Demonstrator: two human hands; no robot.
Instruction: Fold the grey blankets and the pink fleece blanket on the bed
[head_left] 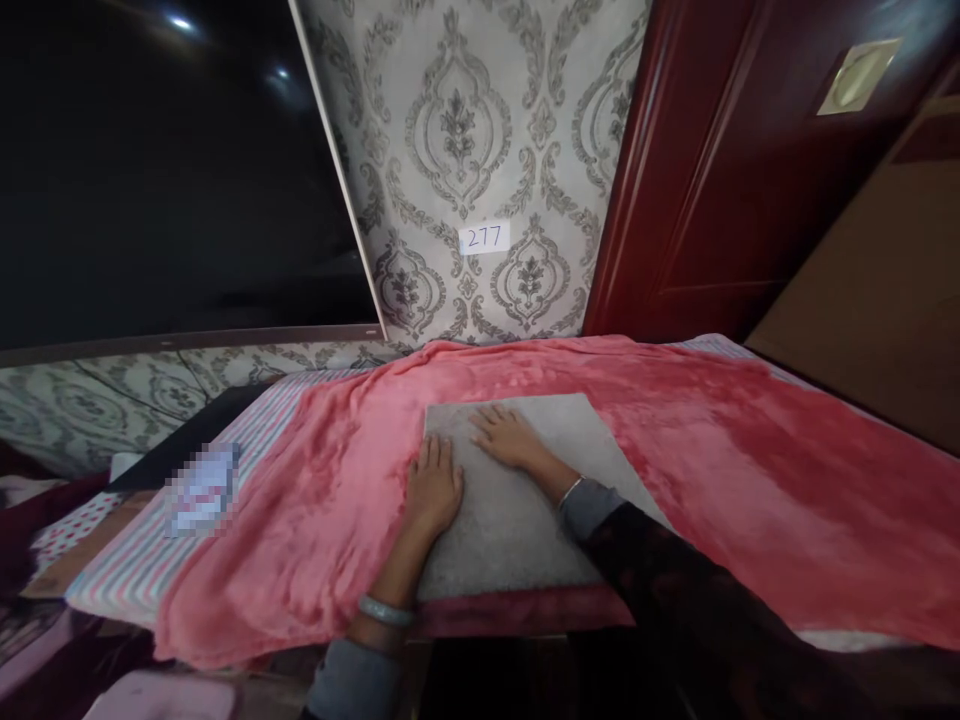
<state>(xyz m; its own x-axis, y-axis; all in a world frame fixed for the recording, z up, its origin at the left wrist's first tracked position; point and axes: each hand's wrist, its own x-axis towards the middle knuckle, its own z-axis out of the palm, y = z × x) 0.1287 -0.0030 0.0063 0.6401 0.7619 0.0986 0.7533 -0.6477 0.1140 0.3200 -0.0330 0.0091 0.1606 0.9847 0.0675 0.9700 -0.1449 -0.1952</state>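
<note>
A flat grey mat with a short, fuzzy surface (510, 530) lies spread out on a pink plush blanket (352, 430). My left hand (435, 487) rests palm down across the mat's left edge, its fingers stretched away from me. Farther up, near the mat's far edge, my right hand (504, 437) lies flat with the fingers spread. Neither hand grasps anything. My right forearm covers part of the mat's right side.
Under the blanket shows a striped cloth (142, 545), with a blurred-out item (202, 490) on it at left. A large dark television screen (172, 170) hangs at back left. Patterned wallpaper bears a paper label "277" (484, 237). A dark red wooden panel (697, 170) stands at right.
</note>
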